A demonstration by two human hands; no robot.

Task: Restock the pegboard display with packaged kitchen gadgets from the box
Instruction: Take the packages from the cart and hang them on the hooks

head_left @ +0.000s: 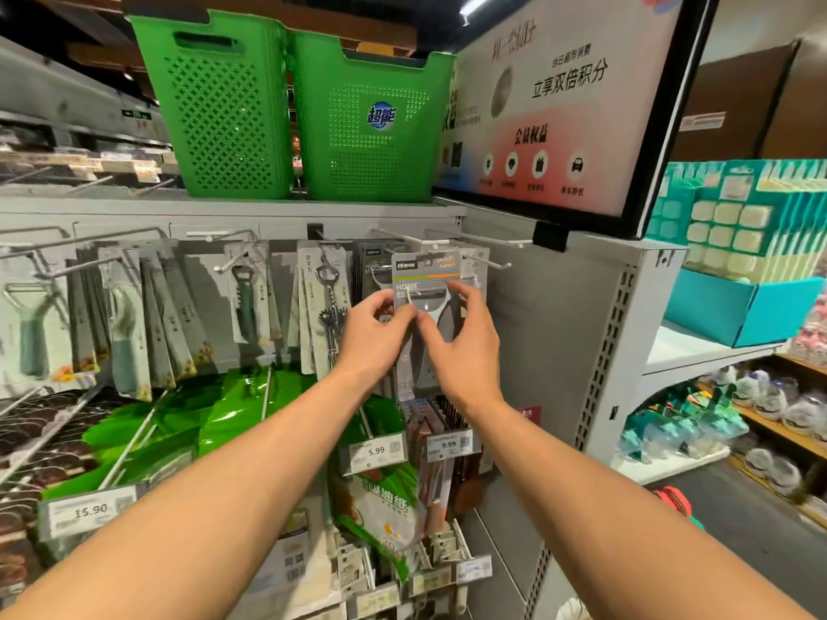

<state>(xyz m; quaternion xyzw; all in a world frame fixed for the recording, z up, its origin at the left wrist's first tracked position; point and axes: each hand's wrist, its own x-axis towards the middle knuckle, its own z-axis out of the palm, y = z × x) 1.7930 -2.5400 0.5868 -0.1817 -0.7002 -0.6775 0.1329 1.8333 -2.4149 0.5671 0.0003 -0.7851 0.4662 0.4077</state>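
Reaching up and forward from the near edge of the head view, both bare forearms converge on the top row of the pegboard (528,315). The left hand (378,326) pinches the left edge of a grey carded peeler pack (425,275) between thumb and curled fingers. The right hand (465,346) grips the same pack, its fingers curled over the right edge.

The pack is upright against the far display, in front of a stack of similar packs (371,260) and just left of a bare white peg hook (488,261). Whether it sits on a hook cannot be told.

Further left hang a corkscrew pack (329,302) and a bottle-opener pack (246,302). Below are green foil bags (223,409) and price tags reading 5.99 (376,451) and 9.99 (449,445). Two green baskets (371,123) stand on top of the display, with a sign board (559,105) to their right.
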